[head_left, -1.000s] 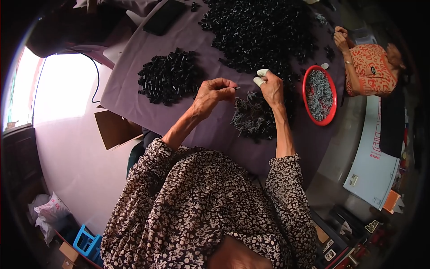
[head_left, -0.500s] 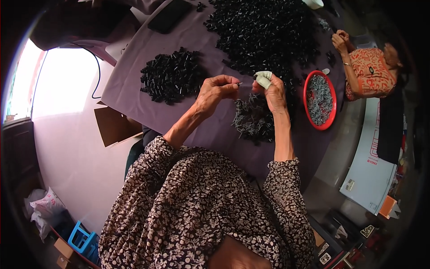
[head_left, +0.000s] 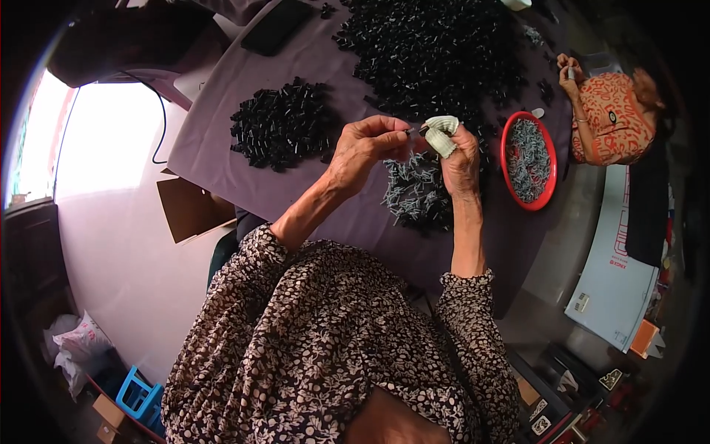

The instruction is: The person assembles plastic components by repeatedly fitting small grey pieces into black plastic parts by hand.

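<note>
My left hand point(head_left: 364, 152) is closed, thumb and forefinger pinching a small dark piece point(head_left: 408, 131) too small to name. Facing it across a narrow gap is my right hand point(head_left: 460, 159), fingers bent into a pinch; what lies in its tips is hard to make out. A pale ribbed finger cover point(head_left: 441, 135) wraps part of that hand. Just below the hands lies a small pile of thin grey screw-like pieces point(head_left: 414, 189). A heap of short black pieces point(head_left: 281, 124) lies left of my left hand, and a far larger black heap point(head_left: 444, 55) spreads beyond both hands.
A red bowl point(head_left: 552, 181) of grey screw-like pieces stands right of my right hand. The purple tablecloth point(head_left: 214, 144) bears a dark flat phone-like object point(head_left: 277, 27) at the far left. Another person in an orange patterned top point(head_left: 610, 122) works at the right. An open cardboard box point(head_left: 194, 207) sits beside the table.
My left hand has shifted slightly right, its fingertips nearer the right hand's. My right hand has turned, showing more of the finger cover. The other person's hands have moved a little.
</note>
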Motion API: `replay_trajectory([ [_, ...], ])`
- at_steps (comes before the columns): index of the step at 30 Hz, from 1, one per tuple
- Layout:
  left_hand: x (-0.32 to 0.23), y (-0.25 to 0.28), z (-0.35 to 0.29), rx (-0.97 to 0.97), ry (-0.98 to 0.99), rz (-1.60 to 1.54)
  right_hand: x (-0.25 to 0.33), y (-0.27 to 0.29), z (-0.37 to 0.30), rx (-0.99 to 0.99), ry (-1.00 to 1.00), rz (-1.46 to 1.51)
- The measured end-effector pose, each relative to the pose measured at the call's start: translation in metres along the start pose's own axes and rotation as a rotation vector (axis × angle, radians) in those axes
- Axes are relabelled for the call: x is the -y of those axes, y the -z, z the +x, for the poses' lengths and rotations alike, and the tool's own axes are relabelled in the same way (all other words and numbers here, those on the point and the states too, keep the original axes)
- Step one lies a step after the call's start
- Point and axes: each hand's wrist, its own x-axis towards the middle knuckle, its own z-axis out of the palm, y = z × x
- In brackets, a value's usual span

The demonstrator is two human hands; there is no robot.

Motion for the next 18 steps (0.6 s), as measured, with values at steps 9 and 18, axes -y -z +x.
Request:
replay_trajectory([
  [9,0.007,0.0,0.002,0.008,0.007,-0.117,0.007,-0.014,-0.005,-0.05,0.336,-0.615],
  [18,0.0,-0.004,-0.003,0.048,-0.059,0.043,0.021,-0.011,-0.005,-0.068,0.189,-0.316],
])
